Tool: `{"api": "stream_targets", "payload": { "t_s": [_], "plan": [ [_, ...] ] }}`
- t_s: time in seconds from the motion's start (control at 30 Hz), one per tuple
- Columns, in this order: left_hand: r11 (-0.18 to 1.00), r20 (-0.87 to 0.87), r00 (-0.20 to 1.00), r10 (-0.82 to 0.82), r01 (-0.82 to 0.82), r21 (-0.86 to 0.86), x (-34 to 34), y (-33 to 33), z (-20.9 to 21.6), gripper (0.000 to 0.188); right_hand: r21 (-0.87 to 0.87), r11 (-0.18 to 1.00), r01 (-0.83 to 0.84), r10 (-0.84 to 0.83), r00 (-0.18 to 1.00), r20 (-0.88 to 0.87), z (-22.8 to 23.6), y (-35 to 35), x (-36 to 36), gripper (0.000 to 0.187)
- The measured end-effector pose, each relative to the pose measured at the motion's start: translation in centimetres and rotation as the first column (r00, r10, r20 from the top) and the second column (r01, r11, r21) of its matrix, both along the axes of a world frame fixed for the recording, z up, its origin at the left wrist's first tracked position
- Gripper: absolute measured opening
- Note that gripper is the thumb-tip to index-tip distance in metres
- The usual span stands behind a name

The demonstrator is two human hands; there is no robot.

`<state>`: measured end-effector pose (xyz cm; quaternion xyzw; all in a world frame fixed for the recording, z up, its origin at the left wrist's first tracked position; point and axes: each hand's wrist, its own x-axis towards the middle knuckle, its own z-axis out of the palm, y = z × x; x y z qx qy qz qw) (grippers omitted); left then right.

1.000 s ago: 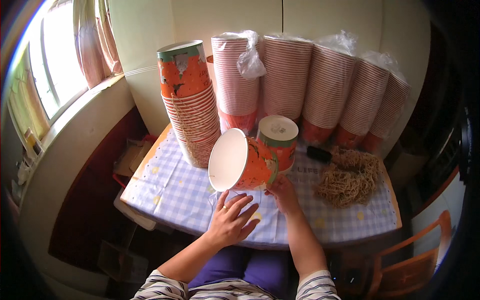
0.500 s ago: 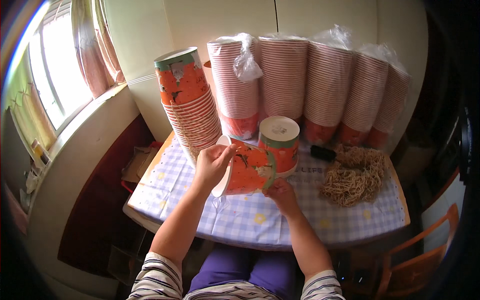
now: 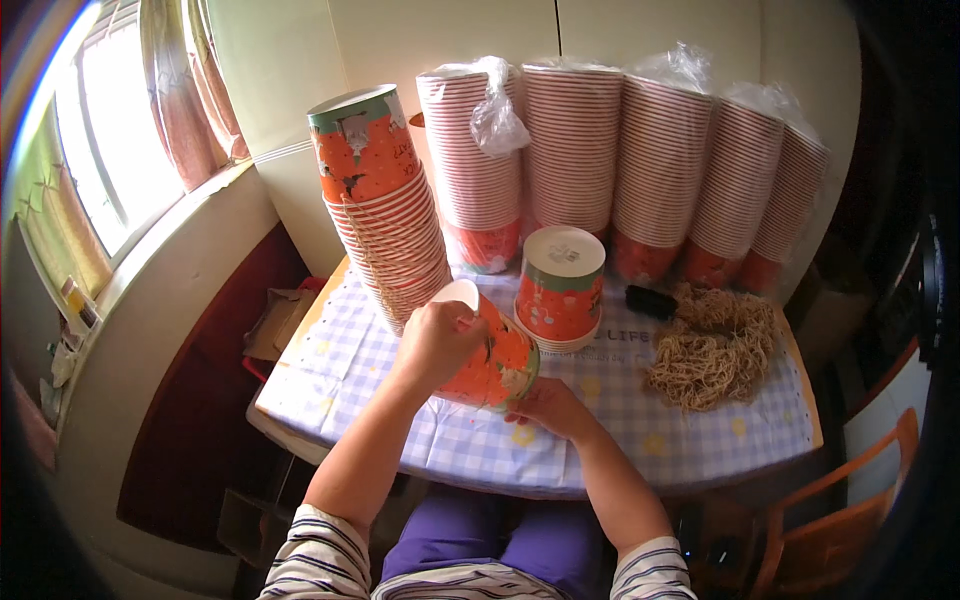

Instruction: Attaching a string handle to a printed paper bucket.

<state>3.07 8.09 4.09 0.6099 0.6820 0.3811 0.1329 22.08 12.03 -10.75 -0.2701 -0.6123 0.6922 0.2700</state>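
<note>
An orange paper bucket [image 3: 497,362] with a white rim and green base band lies tilted between my hands above the table. Its open end faces left. My right hand [image 3: 550,405] grips it by the base end. At the rim, my left hand [image 3: 438,342] is closed in a pinch against the bucket's side; whatever its fingers hold is too small to make out. Just behind, a short stack of upturned buckets [image 3: 562,290] stands on the table. To the left rises a tall upturned stack [image 3: 370,170] with twine loops hanging down its side.
Several tall bucket stacks in clear plastic [image 3: 570,150] line the back of the table. A heap of beige twine [image 3: 712,350] lies at the right beside a black object [image 3: 650,302]. A checked cloth [image 3: 470,450] covers the table. A wooden chair [image 3: 850,500] stands right.
The bucket has dropped slightly toward me and its base end has tipped lower. My right hand has moved down and a little left with it; my left hand has turned over the rim.
</note>
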Motion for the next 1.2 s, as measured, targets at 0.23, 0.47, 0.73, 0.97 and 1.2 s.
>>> {"api": "stream_targets", "payload": {
  "t_s": [0.23,0.47,0.73,0.97,1.2],
  "plan": [
    [0.984,-0.233,0.959,-0.163,0.174,0.028,0.5,-1.1,-0.6,0.023,0.384,0.909,0.160,-0.311,0.874,0.372,2.9,-2.7,3.1,0.023],
    [0.939,-0.170,0.923,-0.344,0.339,-0.059,3.2,-1.3,-1.0,0.028,0.512,0.526,0.679,-0.692,0.692,-0.207,5.1,-5.7,-0.6,0.030],
    [0.925,-0.044,0.926,-0.375,0.371,-0.081,2.9,-1.0,-1.9,0.033,0.320,0.659,0.680,-0.624,0.732,-0.273,1.5,-4.4,-3.0,0.015],
    [0.935,-0.093,0.930,-0.355,0.352,-0.046,3.4,-1.4,-2.2,0.027,0.212,0.720,0.660,-0.601,0.747,-0.284,0.8,-4.3,-3.2,0.013],
    [0.929,-0.105,0.929,-0.355,0.337,-0.153,3.6,-1.4,-2.4,0.018,-0.264,0.808,0.526,-0.589,0.715,-0.376,-0.3,-3.8,-2.8,0.004]
  ]
}}
